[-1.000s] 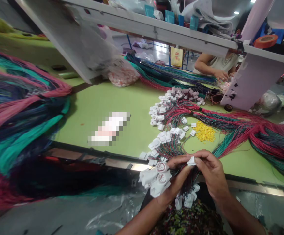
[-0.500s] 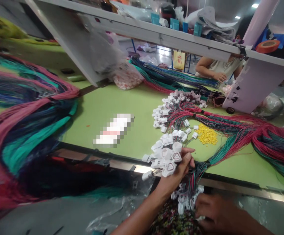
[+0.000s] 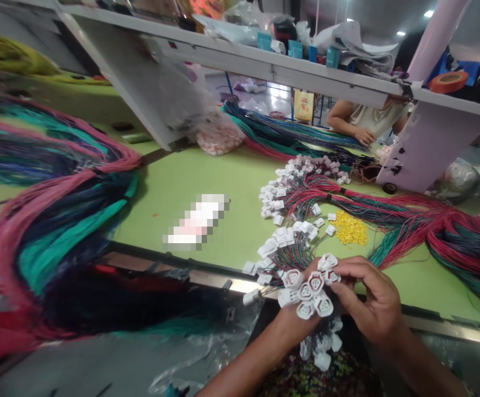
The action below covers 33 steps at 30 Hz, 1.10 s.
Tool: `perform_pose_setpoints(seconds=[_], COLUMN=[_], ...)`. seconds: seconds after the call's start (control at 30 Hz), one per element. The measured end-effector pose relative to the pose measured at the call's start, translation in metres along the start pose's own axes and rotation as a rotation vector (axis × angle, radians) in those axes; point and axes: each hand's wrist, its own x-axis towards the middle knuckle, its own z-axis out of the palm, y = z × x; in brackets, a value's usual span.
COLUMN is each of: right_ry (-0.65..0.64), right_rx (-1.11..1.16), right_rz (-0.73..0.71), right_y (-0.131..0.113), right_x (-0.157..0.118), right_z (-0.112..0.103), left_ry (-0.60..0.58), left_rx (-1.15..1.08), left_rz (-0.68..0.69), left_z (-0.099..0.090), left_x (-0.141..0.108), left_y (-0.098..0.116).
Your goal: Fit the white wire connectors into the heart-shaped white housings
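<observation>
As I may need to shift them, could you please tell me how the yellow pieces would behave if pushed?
The yellow pieces would probably scatter, since they lie in a loose heap on the green tabletop. Each is likely light, looking tiny beside the white connectors.

The fingers [image 3: 366,269] are bare, as are both forearms [image 3: 256,353] behind them. Below the fingers shows a garment [image 3: 343,381] in a small, busy print: red, green and yellowish flecks scattered over a dark ground, softly blurred.
</observation>
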Motion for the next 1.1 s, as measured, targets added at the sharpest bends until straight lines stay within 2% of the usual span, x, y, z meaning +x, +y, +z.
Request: perform_pose_setpoints(seconds=[0.07,0.17,0.3,0.4,0.5,0.6,0.63,0.67,0.73,0.87,1.1], right_ry=[0.018,0.003,-0.165,-0.241,-0.272,-0.166,-0.098,-0.093,-0.155,-0.202,-0.224], right_rx=[0.043,0.104,0.123,0.113,0.153,0.086,0.000,-0.113,-0.347,-0.424,-0.399], right_rz=[0.042,0.039,-0.065,-0.030,0.037,0.125,0.194,0.258,0.322,0.334,0.300], right_y=[0.010,0.023,0.025,0.021,0.026,0.049,0.060,0.071,0.094,0.120,0.124], right_x=[-0.004,-0.014,-0.027,-0.032,-0.027,-0.013,-0.007,-0.002,0.007,0.017,0.024], right_z=[-0.004,-0.014,-0.026,-0.028,-0.029,-0.035,-0.038,-0.042,-0.048,-0.049,-0.037], left_ry=[-0.116,-0.264,-0.390,-0.469,-0.412,-0.311,-0.263,-0.212,-0.130,-0.074,-0.076], left_rx=[0.036,-0.079,-0.191,-0.191,-0.162,-0.105,-0.089,-0.089,-0.124,-0.130,-0.116], left_rz=[-0.047,-0.133,-0.251,-0.323,-0.280,-0.250,-0.252,-0.256,-0.264,-0.246,-0.227], left_z=[-0.007,-0.019,-0.027,-0.027,-0.026,-0.023,-0.022,-0.020,-0.018,-0.016,-0.018], left_x=[-0.004,-0.010,-0.010,-0.008,-0.007,-0.006,-0.006,-0.006,-0.006,-0.009,-0.011], left_y=[-0.004,-0.009,-0.015,-0.018,-0.019,-0.019,-0.019,-0.020,-0.023,-0.033,-0.039])
